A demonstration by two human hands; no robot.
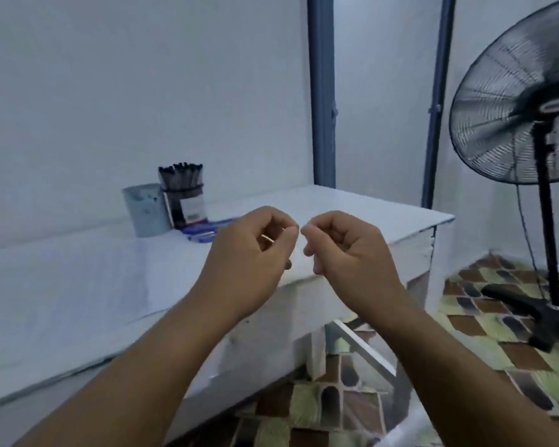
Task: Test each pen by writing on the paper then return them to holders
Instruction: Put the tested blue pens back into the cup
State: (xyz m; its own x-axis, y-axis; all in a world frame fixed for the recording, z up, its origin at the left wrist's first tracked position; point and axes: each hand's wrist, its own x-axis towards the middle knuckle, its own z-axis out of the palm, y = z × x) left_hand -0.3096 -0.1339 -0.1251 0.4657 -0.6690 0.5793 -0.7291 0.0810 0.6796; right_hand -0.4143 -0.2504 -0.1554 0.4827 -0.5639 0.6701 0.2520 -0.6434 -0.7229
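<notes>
Presently both hands are raised at the centre of the frame, above the near edge of the white table [352, 201]. The left hand [249, 253] has its fingers curled, and a thin pale object shows inside the curl, with a small dark tip below the palm; it looks like a pen, though blur prevents confirmation. The right hand [346, 250] is also curled, its fingertips almost meeting those of the left; whether it pinches anything cannot be told.

At left of centre, against the wall, stands a clear holder [183, 201] packed with dark-capped pens, touching a pale grey cup [144, 209] on its left. Several blue pens [200, 235] lie flat on the table just in front of the holder. A sheet of paper [110, 275] covers the left part of the table; marks on it are too faint to read. A black pedestal fan [523, 124] stands at the right edge of the frame, on patterned floor tiles.

Judgement: the step in hand appears to be preparing a pen, possibly uncapping it, ahead of writing. The next move would call for lowering the writing hand left and down to the paper, tip first. Neither hand touches the table.
</notes>
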